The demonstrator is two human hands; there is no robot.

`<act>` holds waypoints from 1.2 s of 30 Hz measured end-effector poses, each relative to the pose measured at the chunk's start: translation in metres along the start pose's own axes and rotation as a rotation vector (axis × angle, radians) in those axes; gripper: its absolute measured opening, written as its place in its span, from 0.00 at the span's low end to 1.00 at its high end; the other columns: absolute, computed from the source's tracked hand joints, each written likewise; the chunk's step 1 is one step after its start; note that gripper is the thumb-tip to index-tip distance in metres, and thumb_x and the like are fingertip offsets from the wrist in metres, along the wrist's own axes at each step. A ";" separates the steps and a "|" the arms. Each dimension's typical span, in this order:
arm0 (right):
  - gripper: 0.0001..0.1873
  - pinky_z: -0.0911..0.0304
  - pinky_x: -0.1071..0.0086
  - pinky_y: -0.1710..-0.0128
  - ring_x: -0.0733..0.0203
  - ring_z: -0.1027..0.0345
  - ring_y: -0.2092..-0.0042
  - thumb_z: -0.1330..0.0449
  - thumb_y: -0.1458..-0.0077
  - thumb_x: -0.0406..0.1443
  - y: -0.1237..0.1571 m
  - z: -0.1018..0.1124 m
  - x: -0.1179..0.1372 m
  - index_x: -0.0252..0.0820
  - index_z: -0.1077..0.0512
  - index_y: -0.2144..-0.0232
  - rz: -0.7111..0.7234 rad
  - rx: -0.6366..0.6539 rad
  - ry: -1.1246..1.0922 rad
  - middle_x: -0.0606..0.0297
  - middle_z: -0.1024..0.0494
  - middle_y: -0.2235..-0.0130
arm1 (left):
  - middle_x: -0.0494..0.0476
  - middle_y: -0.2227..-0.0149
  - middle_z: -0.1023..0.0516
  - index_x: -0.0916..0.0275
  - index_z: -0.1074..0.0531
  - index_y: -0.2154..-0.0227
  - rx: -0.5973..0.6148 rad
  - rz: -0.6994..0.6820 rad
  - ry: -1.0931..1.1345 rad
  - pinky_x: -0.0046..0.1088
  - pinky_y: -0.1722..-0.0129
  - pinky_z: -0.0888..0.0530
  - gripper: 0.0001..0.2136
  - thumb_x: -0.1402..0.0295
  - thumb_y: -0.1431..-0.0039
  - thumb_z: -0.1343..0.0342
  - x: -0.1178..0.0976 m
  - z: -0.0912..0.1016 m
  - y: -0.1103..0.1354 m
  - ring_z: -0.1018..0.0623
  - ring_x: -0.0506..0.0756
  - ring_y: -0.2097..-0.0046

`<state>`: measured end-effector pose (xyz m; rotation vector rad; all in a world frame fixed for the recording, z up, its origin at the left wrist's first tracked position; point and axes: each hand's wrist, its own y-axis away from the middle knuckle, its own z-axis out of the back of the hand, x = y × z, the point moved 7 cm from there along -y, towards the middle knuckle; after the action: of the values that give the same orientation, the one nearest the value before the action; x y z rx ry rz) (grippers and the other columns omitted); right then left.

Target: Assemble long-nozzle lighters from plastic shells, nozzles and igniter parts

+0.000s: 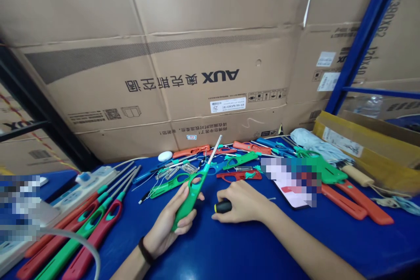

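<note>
Blue surface (203,253) ran up to a cardboard wall (183,17) beyond the hands. Left hand (169,221) was wrapped round the handle of a green gas lighter (189,202), metal tube (215,151) angled up and away. Right hand (244,201) was curled round a screwdriver (223,206), black butt poking out toward the left hand. Loose lighters (239,161) lay beyond both hands, a row of lighters (98,236) left of the left hand, phone (293,199) right of the right. Green one looked light and stiff, probably slick plastic; thick handle was the sensible hold. Slim tube seemed the likelier part to bend. Screwdriver looked rigid, best taken by its handle.
</note>
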<state>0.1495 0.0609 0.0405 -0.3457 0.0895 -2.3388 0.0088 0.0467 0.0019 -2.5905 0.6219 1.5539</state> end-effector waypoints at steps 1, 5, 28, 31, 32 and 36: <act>0.19 0.57 0.71 0.77 0.60 0.31 0.74 0.42 0.51 0.53 0.000 -0.002 -0.002 0.43 0.28 0.74 -0.011 0.021 -0.008 0.67 0.25 0.79 | 0.59 0.57 0.27 0.54 0.40 0.47 0.004 0.003 0.000 0.13 0.89 0.49 0.18 0.59 0.38 0.50 0.000 -0.001 0.000 0.42 0.38 0.85; 0.21 0.48 0.72 0.72 0.56 0.28 0.67 0.40 0.52 0.52 -0.002 -0.006 -0.008 0.46 0.30 0.60 -0.043 0.040 -0.082 0.66 0.23 0.70 | 0.63 0.57 0.24 0.56 0.45 0.42 -0.014 0.017 -0.100 0.15 0.91 0.43 0.23 0.57 0.38 0.51 0.000 -0.002 0.003 0.33 0.43 0.86; 0.12 0.42 0.64 0.53 0.59 0.32 0.57 0.55 0.37 0.33 -0.005 0.021 -0.007 0.42 0.31 0.65 -0.074 -0.386 -0.287 0.63 0.24 0.63 | 0.67 0.62 0.21 0.65 0.34 0.53 0.042 -0.002 -0.474 0.18 0.87 0.36 0.22 0.52 0.42 0.47 0.016 0.002 -0.004 0.24 0.49 0.83; 0.11 0.40 0.66 0.55 0.59 0.32 0.58 0.54 0.37 0.34 -0.004 0.022 -0.003 0.42 0.32 0.59 -0.048 -0.355 -0.340 0.64 0.25 0.63 | 0.65 0.67 0.21 0.66 0.33 0.54 0.064 0.006 -0.522 0.22 0.84 0.31 0.25 0.48 0.43 0.50 0.020 -0.005 -0.002 0.24 0.52 0.82; 0.11 0.39 0.67 0.56 0.60 0.32 0.59 0.53 0.37 0.35 -0.004 0.021 -0.002 0.43 0.33 0.56 -0.033 -0.334 -0.359 0.64 0.25 0.62 | 0.64 0.68 0.21 0.65 0.33 0.55 0.057 -0.013 -0.553 0.23 0.84 0.30 0.25 0.47 0.43 0.50 0.019 -0.008 -0.001 0.24 0.52 0.82; 0.20 0.40 0.65 0.51 0.59 0.34 0.54 0.50 0.39 0.36 -0.005 0.018 -0.004 0.48 0.40 0.44 -0.020 -0.309 -0.355 0.64 0.26 0.56 | 0.57 0.72 0.22 0.63 0.30 0.62 -0.133 -0.195 -0.757 0.25 0.79 0.28 0.21 0.49 0.46 0.46 -0.006 0.001 0.008 0.27 0.51 0.82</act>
<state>0.1540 0.0677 0.0581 -0.9105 0.2758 -2.2456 0.0027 0.0410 0.0081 -1.8082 0.1872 2.3270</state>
